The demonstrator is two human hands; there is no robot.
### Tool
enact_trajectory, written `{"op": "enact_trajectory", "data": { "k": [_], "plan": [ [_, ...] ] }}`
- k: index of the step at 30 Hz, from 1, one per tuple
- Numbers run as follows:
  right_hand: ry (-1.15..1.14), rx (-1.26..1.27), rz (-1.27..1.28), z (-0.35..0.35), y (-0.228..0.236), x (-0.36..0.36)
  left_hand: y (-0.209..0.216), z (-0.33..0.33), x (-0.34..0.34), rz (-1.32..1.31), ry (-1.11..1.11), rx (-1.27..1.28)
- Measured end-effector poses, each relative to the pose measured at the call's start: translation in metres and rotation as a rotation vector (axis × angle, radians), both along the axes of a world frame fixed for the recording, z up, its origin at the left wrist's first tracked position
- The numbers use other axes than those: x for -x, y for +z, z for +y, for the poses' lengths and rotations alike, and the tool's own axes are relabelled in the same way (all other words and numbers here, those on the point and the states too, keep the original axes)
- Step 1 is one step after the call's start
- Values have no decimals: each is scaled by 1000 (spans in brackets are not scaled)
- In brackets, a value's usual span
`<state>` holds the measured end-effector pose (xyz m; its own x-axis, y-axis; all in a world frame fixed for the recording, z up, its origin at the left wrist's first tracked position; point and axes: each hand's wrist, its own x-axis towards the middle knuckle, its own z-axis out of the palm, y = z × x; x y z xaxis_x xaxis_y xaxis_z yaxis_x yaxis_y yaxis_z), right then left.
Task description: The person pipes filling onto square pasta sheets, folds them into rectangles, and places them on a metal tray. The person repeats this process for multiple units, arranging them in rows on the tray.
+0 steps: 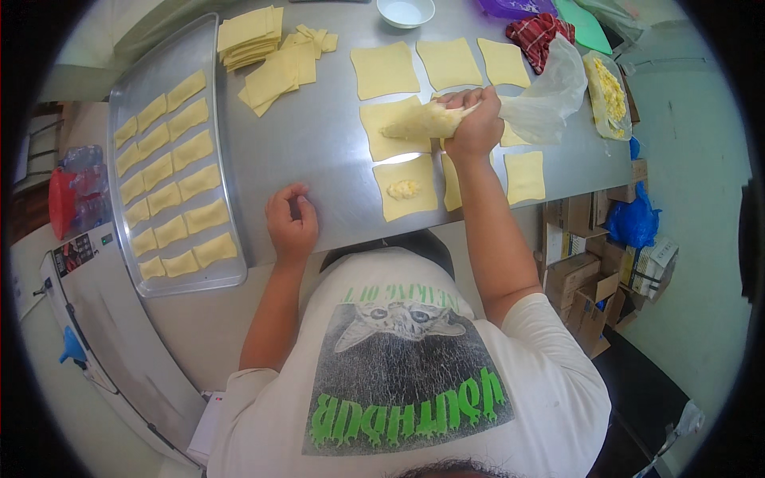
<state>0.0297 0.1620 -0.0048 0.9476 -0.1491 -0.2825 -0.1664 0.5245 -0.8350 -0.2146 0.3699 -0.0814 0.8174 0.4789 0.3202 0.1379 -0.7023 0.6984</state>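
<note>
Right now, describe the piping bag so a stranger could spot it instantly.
On the metal table, find the spread dough squares. Over them, the right hand grips the piping bag, its filled end pointing left. Unlike the flat squares, it is translucent, bulging plastic with a loose, crumpled tail.

You had two hands in view, one bare left hand [291, 219] and one bare right hand [476, 123], and one translucent plastic piping bag [550, 95]. Eighteen pale-yellow rectangular folded pastries [170, 231] lay on one silver metal tray [187, 48]. You had at least eight flat pale-yellow dough squares [385, 69] spread out; the stacked ones were uncountable. There were one white round bowl [406, 25] and one red checked cloth [539, 36].
</note>
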Motion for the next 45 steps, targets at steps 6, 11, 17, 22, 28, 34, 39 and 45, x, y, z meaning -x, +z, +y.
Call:
{"op": "enact_trajectory", "data": {
  "k": [6, 11, 17, 22, 28, 34, 39, 45],
  "plan": [
    [36, 74, -25, -1, -4, -3, 3, -4, -3, -19, 39, 81],
    [-1, 47, 9, -8, -4, -9, 2, -4, -3, -4, 49, 122],
    [-17, 45, 2, -19, -8, -14, -1, -4, -2, -9, 50, 76],
    [-29, 29, -6, -23, -8, -15, 1, -5, -3, -8, 48, 79],
    [-27, 30, -1, -27, -5, -19, 2, -6, -4, 6, 54, 77],
    [-32, 61, -3, -32, -5, -22, 2, -6, -5, 3, 54, 64],
    [-49, -206, -54, -41, 11, -33, 2, -5, -2, 12, 72, 67],
    [-41, -104, -128, 16, 5, -81, 0, -2, -1, 37, 27, 9]
  ]
}}
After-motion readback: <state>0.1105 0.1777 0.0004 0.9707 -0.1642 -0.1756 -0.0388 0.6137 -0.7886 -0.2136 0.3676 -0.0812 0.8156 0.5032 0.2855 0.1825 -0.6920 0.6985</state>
